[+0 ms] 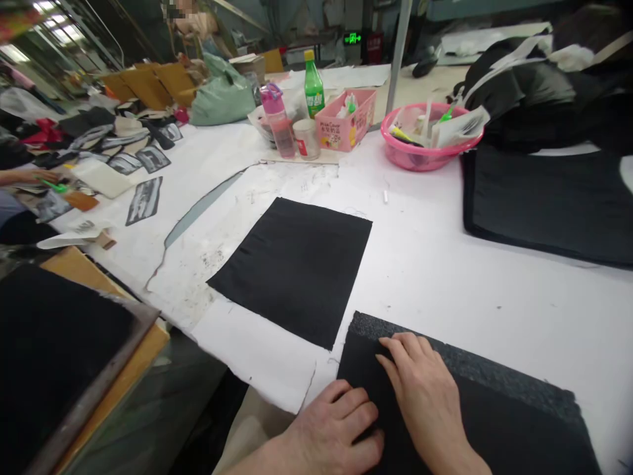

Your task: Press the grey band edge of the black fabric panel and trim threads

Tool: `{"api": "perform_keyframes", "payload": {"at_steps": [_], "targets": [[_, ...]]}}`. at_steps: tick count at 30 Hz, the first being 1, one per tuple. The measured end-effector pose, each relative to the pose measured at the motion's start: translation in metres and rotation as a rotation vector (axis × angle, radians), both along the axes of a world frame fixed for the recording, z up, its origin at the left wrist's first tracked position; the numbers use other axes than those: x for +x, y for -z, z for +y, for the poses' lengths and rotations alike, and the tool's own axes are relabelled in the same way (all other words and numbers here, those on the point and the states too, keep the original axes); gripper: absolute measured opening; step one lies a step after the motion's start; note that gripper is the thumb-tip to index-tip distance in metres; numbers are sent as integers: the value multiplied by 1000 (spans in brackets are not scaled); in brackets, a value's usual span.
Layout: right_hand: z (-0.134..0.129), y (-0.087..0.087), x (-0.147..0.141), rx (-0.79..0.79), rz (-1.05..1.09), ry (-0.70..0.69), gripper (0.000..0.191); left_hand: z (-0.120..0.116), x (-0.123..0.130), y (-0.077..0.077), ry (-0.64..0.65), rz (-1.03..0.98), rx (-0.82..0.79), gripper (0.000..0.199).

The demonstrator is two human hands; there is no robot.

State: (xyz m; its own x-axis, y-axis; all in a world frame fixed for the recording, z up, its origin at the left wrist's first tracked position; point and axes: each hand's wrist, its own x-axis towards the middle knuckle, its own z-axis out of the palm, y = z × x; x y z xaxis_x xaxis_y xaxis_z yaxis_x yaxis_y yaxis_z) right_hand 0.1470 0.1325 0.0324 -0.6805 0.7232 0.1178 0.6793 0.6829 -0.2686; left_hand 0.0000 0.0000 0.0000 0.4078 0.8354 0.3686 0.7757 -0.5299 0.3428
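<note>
A large black cloth piece (504, 429) with a grey speckled strip along its far edge lies at the bottom right. My right hand (425, 389) rests on it near the strip, its fingers bent and thumb apart, holding nothing visible. Just left of it, my left hand (341, 429) presses on the cloth's left edge with curled fingers; what is under the fingertips is hidden. Farther forward, a separate black fabric square (301, 267) lies flat on the white table covering (420, 277).
At the back stand a pink basin (430, 155), a pink box (341, 132), a green bottle (313, 86) and a pink bottle (281, 132). Black fabric (548, 204) is stacked at right. Dark panels (59, 356) lie at lower left. Another person's hand (34, 175) shows at far left.
</note>
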Motion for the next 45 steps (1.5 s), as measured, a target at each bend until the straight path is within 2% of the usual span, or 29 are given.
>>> {"api": "perform_keyframes", "payload": {"at_steps": [3, 6, 8, 10, 12, 16, 19, 25, 29, 31, 35, 37, 42, 45], "targets": [[2, 0, -1, -26, 0, -6, 9, 2, -3, -5, 37, 15, -49, 37], [3, 1, -1, -70, 28, -14, 6, 10, -9, -19, 79, 13, -174, 48], [2, 2, 0, -88, 72, -15, 10, 18, -14, -31, 86, 2, -278, 39], [2, 3, 0, -94, 124, -16, 13, 28, -18, -38, 50, 6, -340, 19], [1, 3, 0, -90, 168, -21, 14, 38, -21, -39, -43, 31, -338, 15], [-1, 3, 1, -95, 222, -33, 14, 60, -25, -33, -232, 113, -312, 38], [-3, 3, 2, -94, 254, -33, 15, 72, -28, -34, -272, 158, -389, 58], [-5, 7, 3, -42, 278, -7, 11, 81, -33, -44, -328, 188, -483, 57], [-6, 8, 3, 5, 285, 11, 8, 84, -33, -45, -364, 168, -419, 65], [-5, 8, 4, 2, 273, 7, 9, 86, -32, -45, -315, 151, -359, 60], [-6, 9, 4, -2, 253, 16, 9, 92, -29, -42, -214, 136, -246, 19], [-6, 10, 4, -5, 262, 25, 11, 95, -29, -41, -191, 131, -241, 8], [-7, 13, 6, -6, 300, 47, 9, 103, -35, -45, -191, 195, -310, 23], [-6, 14, 7, 8, 294, 85, 3, 103, -39, -49, -229, 209, -358, 25]]}}
